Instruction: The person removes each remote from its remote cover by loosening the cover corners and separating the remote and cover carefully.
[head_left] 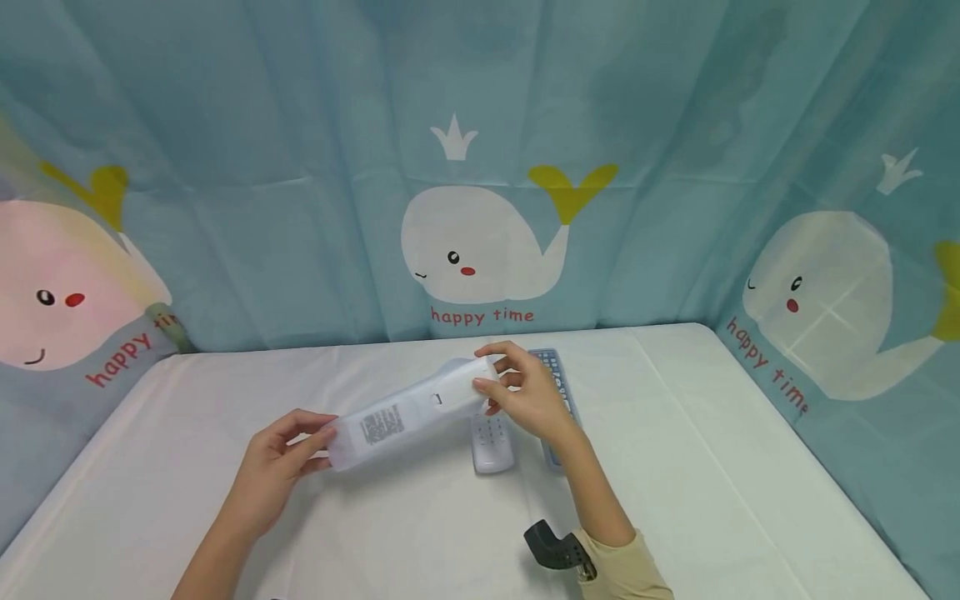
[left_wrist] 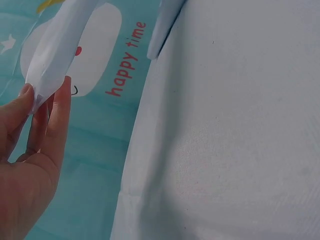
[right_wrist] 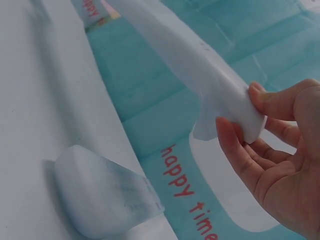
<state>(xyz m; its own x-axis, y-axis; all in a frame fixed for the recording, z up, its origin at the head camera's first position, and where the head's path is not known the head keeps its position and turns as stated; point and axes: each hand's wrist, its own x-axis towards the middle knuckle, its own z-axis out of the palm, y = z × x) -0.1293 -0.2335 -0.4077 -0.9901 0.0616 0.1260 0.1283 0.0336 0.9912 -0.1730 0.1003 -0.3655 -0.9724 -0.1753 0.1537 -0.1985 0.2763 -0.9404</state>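
Note:
A long white remote control (head_left: 442,396) in a translucent plastic sleeve (head_left: 352,454) is held up above the table, its back with a printed label and battery-cover latch facing the head camera. My left hand (head_left: 273,467) pinches the sleeve's left end between thumb and fingers. In the left wrist view, the sleeve narrows to a point at the left fingertips (left_wrist: 62,87). At the other end, my right hand (head_left: 528,396) holds the remote between thumb and fingers. A loose flap of sleeve (right_wrist: 206,120) hangs beside the right fingers in the right wrist view.
A second white remote (head_left: 492,446) with buttons lies on the white-covered table (head_left: 675,467), partly behind the held one. Just right of it is a blue, keypad-like object (head_left: 553,367), partly hidden by the right hand. A whale-printed curtain (head_left: 300,250) surrounds the table's back and sides.

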